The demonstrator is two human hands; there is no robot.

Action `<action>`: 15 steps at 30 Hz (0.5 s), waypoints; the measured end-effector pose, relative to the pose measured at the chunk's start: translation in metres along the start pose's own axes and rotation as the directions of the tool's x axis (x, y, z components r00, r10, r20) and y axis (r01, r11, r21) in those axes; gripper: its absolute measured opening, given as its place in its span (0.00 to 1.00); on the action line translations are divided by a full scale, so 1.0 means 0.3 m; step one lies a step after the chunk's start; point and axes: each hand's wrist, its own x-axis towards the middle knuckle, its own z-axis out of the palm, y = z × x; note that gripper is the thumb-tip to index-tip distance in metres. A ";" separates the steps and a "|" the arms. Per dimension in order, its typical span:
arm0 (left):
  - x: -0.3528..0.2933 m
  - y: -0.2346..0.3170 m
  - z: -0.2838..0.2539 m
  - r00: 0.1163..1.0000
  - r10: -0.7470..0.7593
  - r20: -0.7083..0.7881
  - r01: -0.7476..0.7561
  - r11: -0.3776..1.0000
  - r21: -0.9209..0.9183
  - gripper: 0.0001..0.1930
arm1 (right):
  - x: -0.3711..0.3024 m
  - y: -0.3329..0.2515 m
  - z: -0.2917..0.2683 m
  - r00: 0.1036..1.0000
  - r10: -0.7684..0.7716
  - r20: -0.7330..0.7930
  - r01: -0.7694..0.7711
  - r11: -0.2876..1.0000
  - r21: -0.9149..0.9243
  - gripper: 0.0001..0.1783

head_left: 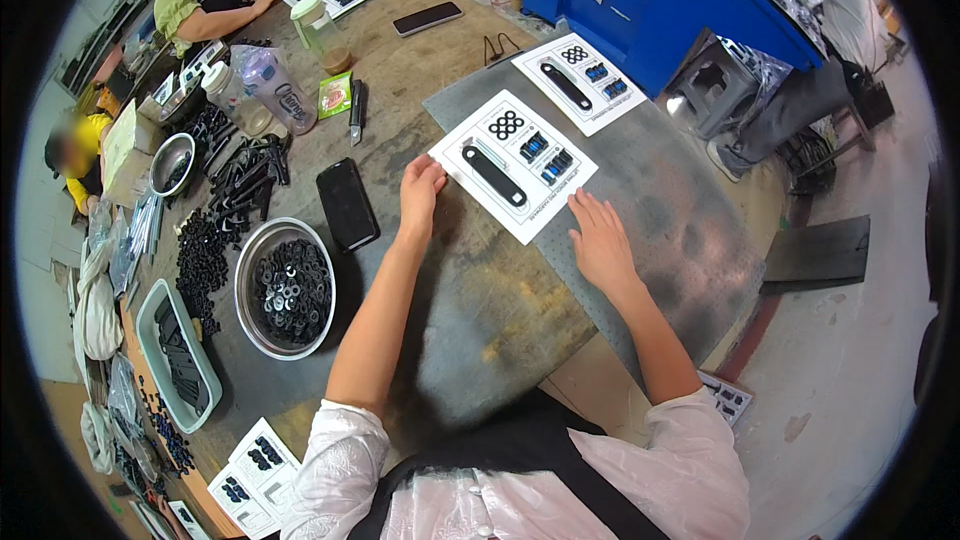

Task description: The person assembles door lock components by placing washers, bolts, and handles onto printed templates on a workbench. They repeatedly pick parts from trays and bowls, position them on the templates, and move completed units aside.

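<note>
**White hardware card (514,168) on a workbench (500,305)**

The left hand (422,198), fingers loosely curved, is at the card's left corner; whether it pinches the edge cannot be told. The card lies flat, straddling the edge of a grey metal sheet (670,225); it is probably light, fairly stiff and perhaps slippery, best held by opposite edges. The right hand (604,245), empty, fingers slightly spread, is just beside the near right edge. Surroundings, left to right: green tub (188,422), steel bowl (241,285) of black washers (295,295), black smartphone (347,203); a second card (580,83) crowds the far side.

Head-worn fisheye view, looking down; close above the worktable (500,310)
</note>
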 end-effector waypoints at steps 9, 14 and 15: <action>0.196 0.051 0.018 0.996 -0.032 0.089 0.043 0.991 -0.130 0.24 | 0.135 0.000 0.075 0.997 0.025 -0.067 -0.029 0.998 -0.058 0.31; 0.234 0.045 0.012 0.989 -0.006 0.147 0.023 0.994 -0.111 0.27 | 0.177 -0.005 0.061 0.995 0.029 -0.096 -0.034 0.998 -0.051 0.31; 0.233 0.043 0.012 0.987 0.011 0.162 0.005 0.995 -0.098 0.27 | 0.176 -0.011 0.065 0.995 0.028 -0.100 -0.033 0.999 -0.043 0.32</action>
